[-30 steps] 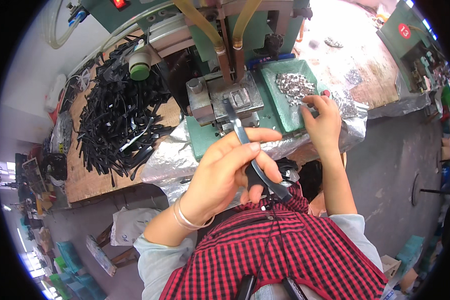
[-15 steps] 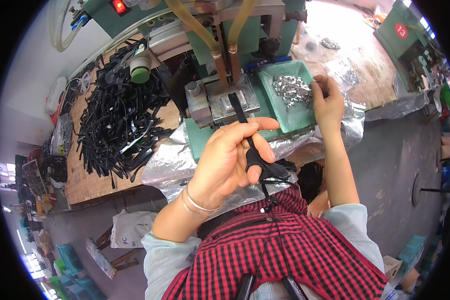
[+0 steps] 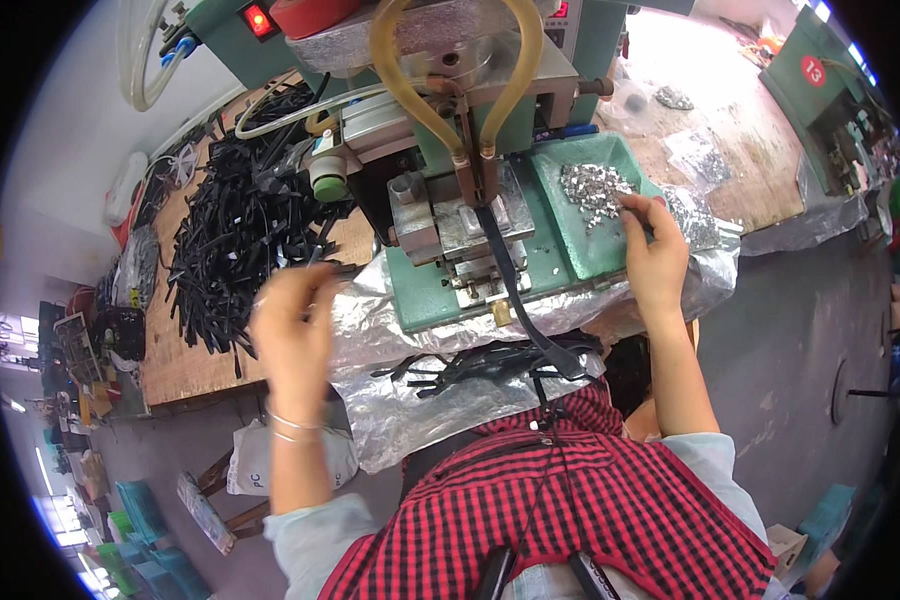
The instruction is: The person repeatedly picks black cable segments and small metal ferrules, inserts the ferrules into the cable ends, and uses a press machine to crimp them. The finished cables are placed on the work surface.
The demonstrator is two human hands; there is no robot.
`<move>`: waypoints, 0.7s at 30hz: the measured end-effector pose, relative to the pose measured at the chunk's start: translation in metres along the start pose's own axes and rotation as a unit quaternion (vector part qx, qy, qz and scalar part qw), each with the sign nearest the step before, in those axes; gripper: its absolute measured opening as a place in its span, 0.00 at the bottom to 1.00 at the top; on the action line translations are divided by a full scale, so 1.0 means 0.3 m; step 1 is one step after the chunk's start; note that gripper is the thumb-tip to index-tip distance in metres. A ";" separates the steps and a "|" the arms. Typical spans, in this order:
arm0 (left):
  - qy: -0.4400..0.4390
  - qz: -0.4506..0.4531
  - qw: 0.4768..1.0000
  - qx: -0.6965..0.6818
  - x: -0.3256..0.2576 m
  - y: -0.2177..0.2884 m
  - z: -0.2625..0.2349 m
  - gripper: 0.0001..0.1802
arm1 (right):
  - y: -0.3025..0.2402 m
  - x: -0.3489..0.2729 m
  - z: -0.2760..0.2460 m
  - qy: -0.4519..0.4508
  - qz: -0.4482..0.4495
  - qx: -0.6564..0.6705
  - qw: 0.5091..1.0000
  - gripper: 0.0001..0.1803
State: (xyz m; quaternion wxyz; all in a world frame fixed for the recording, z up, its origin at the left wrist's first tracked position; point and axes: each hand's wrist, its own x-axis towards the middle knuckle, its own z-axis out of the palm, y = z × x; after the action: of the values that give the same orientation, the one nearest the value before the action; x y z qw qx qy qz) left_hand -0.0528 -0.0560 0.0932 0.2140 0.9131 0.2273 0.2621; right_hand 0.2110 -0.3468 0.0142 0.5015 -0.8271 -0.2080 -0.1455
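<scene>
A long black strip (image 3: 507, 275), shaped like an eyeglass temple, has its far end under the copper-coloured jaws (image 3: 477, 180) of a bench machine. Its near end slopes down towards my apron, and neither hand is on it. My left hand (image 3: 295, 335), smeared by motion, is at the near right edge of a large pile of similar black strips (image 3: 235, 220); whether it holds one cannot be seen. Over the right side of a green tray (image 3: 592, 255), my right hand (image 3: 658, 262) has thumb and forefinger drawn together beside small silvery metal pieces (image 3: 592, 192). Anything in that pinch is hidden.
Yellowish hoses (image 3: 533, 60) loop above the jaws. Several black strips (image 3: 480, 362) lie on crinkled silver sheeting (image 3: 370, 425) along the front edge. Clear plastic bags (image 3: 697, 158) lie right of the tray, and another green machine (image 3: 805, 90) stands farther right.
My left hand has let go of the black strip and swung left to the pile. The strip stays at the machine, with the jaws now on its far end. My right hand remains at the tray.
</scene>
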 end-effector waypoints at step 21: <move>-0.048 -0.151 0.980 0.117 -0.053 -0.324 -0.173 0.07 | -0.004 -0.016 0.039 -0.040 0.015 0.074 0.996 0.08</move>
State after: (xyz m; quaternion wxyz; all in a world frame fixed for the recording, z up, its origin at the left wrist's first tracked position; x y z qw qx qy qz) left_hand -0.1241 0.0280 0.0775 0.1541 0.8984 0.3814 0.1539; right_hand 0.2066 -0.3367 0.0077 0.5544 -0.7962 -0.2254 -0.0886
